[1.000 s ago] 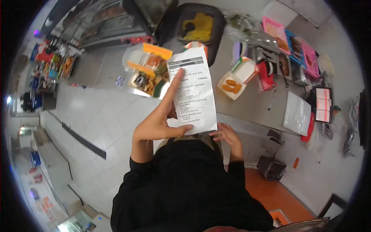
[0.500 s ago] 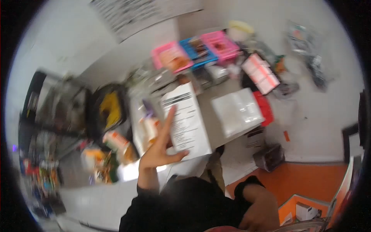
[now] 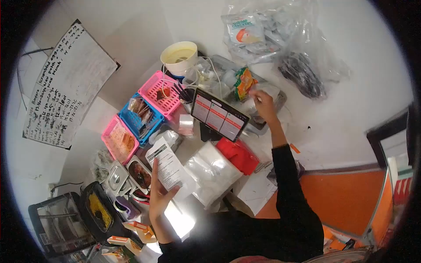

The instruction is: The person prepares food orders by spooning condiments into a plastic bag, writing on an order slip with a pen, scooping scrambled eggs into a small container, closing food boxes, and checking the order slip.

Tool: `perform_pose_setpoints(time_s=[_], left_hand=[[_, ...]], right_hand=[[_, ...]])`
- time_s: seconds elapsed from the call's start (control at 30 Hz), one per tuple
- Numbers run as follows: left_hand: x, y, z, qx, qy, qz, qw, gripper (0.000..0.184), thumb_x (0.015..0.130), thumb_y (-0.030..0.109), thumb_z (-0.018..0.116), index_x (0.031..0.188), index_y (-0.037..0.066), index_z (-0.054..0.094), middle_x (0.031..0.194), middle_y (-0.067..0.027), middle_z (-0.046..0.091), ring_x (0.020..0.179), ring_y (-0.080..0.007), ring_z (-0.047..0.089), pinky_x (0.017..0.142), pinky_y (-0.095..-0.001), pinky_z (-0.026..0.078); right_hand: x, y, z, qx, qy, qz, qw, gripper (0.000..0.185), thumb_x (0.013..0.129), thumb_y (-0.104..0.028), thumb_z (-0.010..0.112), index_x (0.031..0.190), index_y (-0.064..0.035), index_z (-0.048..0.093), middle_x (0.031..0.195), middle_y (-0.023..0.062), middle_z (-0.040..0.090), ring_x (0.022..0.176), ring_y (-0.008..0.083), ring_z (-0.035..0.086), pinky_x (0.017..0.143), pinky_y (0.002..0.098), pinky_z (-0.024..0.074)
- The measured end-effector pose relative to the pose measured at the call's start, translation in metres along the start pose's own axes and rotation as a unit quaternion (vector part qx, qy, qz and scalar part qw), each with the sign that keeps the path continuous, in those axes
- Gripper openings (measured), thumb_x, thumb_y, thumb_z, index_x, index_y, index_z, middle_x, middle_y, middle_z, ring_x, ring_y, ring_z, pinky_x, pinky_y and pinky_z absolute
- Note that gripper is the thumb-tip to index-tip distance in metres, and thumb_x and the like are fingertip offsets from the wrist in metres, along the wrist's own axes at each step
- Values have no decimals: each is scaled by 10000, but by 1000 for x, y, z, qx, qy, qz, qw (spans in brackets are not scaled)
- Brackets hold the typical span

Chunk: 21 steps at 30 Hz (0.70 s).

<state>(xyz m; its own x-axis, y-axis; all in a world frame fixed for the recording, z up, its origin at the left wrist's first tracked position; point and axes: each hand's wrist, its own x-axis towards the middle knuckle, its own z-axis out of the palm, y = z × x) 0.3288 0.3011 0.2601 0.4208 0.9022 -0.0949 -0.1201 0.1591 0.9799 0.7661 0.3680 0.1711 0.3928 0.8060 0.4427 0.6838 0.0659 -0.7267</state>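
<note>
My left hand [image 3: 160, 199] holds a white printed paper slip [image 3: 169, 168], with the index finger and thumb showing against its face and the other fingers partly hidden. The slip's far corner overlaps a stack of clear plastic bags [image 3: 210, 173]. My right hand [image 3: 263, 106] is raised beyond the right side of a tablet [image 3: 219, 115] on a stand. Its fingers are bent together close to an orange and green packet [image 3: 244, 83]; whatever is in them, if anything, is too small to make out. The tablet screen shows columns with red bars.
Pink [image 3: 160, 94] and blue [image 3: 142, 118] baskets line the wall side. Metal food pans [image 3: 118, 177], a black pot with yellow food [image 3: 100, 212] and boxes [image 3: 140, 228] stand left. A red pouch [image 3: 239, 158] lies below the tablet. Bagged shrimp crackers [image 3: 245, 30] hang on the wall.
The view has swung toward the right and sharpened. My right hand has risen from low beside my body to the area by the tablet. My left hand still holds the paper slip.
</note>
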Motion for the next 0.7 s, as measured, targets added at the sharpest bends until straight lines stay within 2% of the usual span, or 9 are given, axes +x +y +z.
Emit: perform_pose_setpoints(time_s=[0.03,0.13,0.17,0.23,0.33,0.43,0.57,0.63,0.7], left_hand=[[8,0,4,-8,7,-6,1000,991,657,-127,636,1480,87,128,1354,-173,391,1193,-252,461,966,-360,422],[25,1,15,17,13,25,999,996,651,-150,623,1481,87,126,1360,-169,390,1197,-250,460,963,-354,426],[27,4,15,28,11,26,999,996,671,-155,618,1483,95,99,1363,-162,386,1197,-240,459,966,-346,420],[32,12,17,45,4,32,998,1001,711,-167,609,1488,113,44,1369,-149,378,1197,-220,458,972,-331,407],[34,19,18,34,33,25,999,1000,716,-167,613,1487,105,37,1373,-151,375,1197,-222,461,970,-330,412],[33,13,11,56,51,40,996,977,725,-145,625,1482,71,45,1455,-141,266,1265,-222,390,1004,-334,376],[29,16,11,109,99,68,987,987,718,-99,669,1478,50,57,1523,-123,126,1338,-211,273,1044,-336,327],[24,20,15,70,138,54,986,1021,664,-112,680,1480,68,93,1494,-124,217,1319,-216,327,1047,-366,340],[18,33,20,17,135,32,990,1036,668,-125,672,1486,106,80,1492,-118,225,1295,-210,364,998,-360,405]], right_hand=[[25,12,19,-46,39,-29,998,171,816,27,553,974,24,619,923,135,661,889,307,645,830,369,508],[84,42,52,-229,89,-290,925,172,790,-24,586,956,-9,631,917,130,663,879,334,639,854,400,496],[96,49,57,-302,-31,-227,925,170,791,-34,575,951,-13,630,934,138,655,894,331,632,868,412,480],[122,54,53,-437,-262,-97,855,170,792,-54,553,940,-20,628,968,155,638,925,323,619,898,437,446],[142,54,54,-457,-337,-57,821,169,780,-107,564,913,-24,626,984,179,634,926,329,610,891,447,434],[140,60,54,-314,-319,-374,812,160,767,-122,581,887,-25,624,921,189,637,872,336,615,811,458,466],[154,94,56,-307,-347,-189,866,145,777,-109,561,856,7,599,852,191,620,835,375,598,743,470,470],[171,139,57,-426,-449,-125,775,164,801,-102,534,900,6,608,886,210,624,838,392,596,722,457,475],[160,126,57,-483,-427,-150,750,185,809,-112,545,921,-2,643,928,214,636,840,385,613,735,444,495]])
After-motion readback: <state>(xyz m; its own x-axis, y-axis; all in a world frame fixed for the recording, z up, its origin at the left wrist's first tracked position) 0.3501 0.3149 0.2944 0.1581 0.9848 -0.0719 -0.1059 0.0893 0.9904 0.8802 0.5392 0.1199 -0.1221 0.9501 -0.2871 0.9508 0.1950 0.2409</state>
